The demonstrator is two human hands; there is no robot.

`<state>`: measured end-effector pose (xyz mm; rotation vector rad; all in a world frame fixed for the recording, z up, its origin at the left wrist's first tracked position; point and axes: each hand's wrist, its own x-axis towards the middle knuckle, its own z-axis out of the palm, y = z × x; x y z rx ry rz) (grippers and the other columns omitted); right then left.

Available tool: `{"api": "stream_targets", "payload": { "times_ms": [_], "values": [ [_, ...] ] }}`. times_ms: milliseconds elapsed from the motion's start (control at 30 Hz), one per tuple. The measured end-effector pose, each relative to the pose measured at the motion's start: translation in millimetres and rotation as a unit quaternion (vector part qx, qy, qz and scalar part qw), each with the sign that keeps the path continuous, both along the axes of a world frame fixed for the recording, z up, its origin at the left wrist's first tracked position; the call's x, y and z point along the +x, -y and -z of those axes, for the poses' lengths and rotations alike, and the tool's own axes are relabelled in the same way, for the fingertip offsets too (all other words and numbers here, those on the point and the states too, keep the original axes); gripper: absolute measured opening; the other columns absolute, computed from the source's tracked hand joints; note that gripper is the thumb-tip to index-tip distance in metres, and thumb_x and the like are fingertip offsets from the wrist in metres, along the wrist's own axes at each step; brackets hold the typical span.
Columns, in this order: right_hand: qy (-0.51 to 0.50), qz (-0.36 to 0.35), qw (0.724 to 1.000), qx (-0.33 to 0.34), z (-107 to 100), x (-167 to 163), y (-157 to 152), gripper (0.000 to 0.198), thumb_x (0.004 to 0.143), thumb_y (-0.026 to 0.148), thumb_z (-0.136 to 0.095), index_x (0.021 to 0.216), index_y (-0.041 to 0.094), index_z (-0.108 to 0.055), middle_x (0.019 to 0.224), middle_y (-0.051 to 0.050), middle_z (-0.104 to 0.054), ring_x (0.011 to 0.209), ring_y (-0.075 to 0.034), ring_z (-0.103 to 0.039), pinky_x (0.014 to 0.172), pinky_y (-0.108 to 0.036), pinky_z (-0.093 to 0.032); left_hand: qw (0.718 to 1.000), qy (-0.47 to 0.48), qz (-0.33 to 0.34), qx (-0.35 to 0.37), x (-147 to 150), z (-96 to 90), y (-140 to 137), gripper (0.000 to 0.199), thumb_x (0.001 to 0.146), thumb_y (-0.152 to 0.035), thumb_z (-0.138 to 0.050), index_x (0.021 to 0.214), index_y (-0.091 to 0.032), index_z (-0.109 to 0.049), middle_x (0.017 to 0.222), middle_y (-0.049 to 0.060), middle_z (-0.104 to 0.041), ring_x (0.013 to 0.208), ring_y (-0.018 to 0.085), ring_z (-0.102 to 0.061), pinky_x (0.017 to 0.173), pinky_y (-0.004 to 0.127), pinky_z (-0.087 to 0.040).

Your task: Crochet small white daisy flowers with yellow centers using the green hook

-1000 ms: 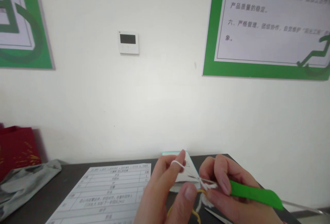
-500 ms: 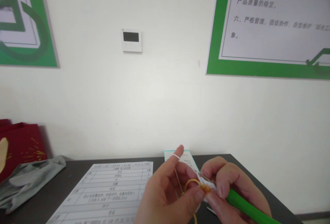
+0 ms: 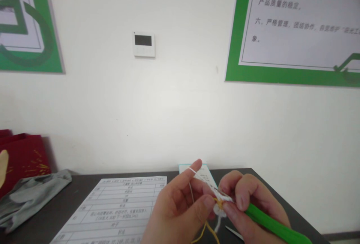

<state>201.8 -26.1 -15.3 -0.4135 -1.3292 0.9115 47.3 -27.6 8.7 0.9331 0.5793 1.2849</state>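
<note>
The left hand (image 3: pixel 180 210) has its thumb and a finger closed on the edge of a small white-and-yellow crochet piece (image 3: pixel 219 208), its index finger raised with white yarn (image 3: pixel 192 169) looped over it. The right hand (image 3: pixel 253 206) grips a green-handled hook (image 3: pixel 277 226), its thumb touching the piece, which is held up between both hands above a dark counter (image 3: pixel 70 201). Yellow yarn (image 3: pixel 210 232) hangs below the piece. Near the piece, lower right, is a pointed metal tip (image 3: pixel 233 232), partly hidden. Behind the piece lies a pale booklet (image 3: pixel 207 172); left of it, a printed sheet (image 3: pixel 112 210); farther left, gray cloth (image 3: pixel 36 195) and a red bag (image 3: pixel 25 156).
</note>
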Motion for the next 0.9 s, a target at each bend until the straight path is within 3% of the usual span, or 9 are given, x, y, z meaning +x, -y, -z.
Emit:
{"api": "stream_targets", "payload": {
  "times_ms": [200, 400, 633, 900],
  "values": [
    [-0.086, -0.022, 0.993, -0.076, -1, -6, 0, 0.020, 0.078, 0.020, -0.083, 0.070, 0.023, -0.064, 0.077, 0.003, -0.064, 0.064, -0.009, -0.057, 0.060, -0.015, -0.049, 0.999, -0.037, -0.032, 0.023, 1, 2.6, 2, 0.067, 0.071, -0.026, -0.084, 0.134, -0.019, -0.063, 0.074, -0.001, -0.067, 0.067, 0.012, -0.060, 0.071, 0.029, -0.051],
    [-0.091, -0.066, 0.991, -0.074, 4, -5, -2, 0.019, 0.079, 0.016, -0.079, 0.072, 0.024, -0.063, 0.078, 0.002, -0.065, 0.067, -0.010, -0.058, 0.064, -0.018, -0.051, 0.993, -0.042, -0.074, 0.078, 12, 6.6, 5, 0.072, 0.075, -0.021, -0.075, 0.143, -0.017, -0.051, 0.072, -0.004, -0.062, 0.069, 0.013, -0.059, 0.082, 0.034, -0.053],
    [-0.124, -0.102, 0.983, -0.085, 2, -6, -4, 0.021, 0.079, 0.015, -0.079, 0.072, 0.024, -0.061, 0.077, 0.002, -0.064, 0.068, -0.011, -0.059, 0.064, -0.019, -0.051, 0.999, 0.000, -0.017, 0.041, 8, 5.4, 2, 0.069, 0.073, -0.022, -0.081, 0.138, -0.017, -0.059, 0.072, -0.003, -0.066, 0.066, 0.011, -0.059, 0.077, 0.031, -0.052],
    [-0.161, -0.124, 0.973, -0.113, 3, -12, -9, 0.023, 0.075, 0.017, -0.082, 0.071, 0.023, -0.061, 0.079, 0.002, -0.064, 0.069, -0.011, -0.060, 0.067, -0.020, -0.053, 0.992, 0.003, -0.095, 0.080, 12, 6.4, -3, 0.057, 0.072, -0.022, -0.084, 0.127, -0.024, -0.069, 0.067, -0.005, -0.068, 0.066, 0.009, -0.061, 0.080, 0.026, -0.053]
  ]
}}
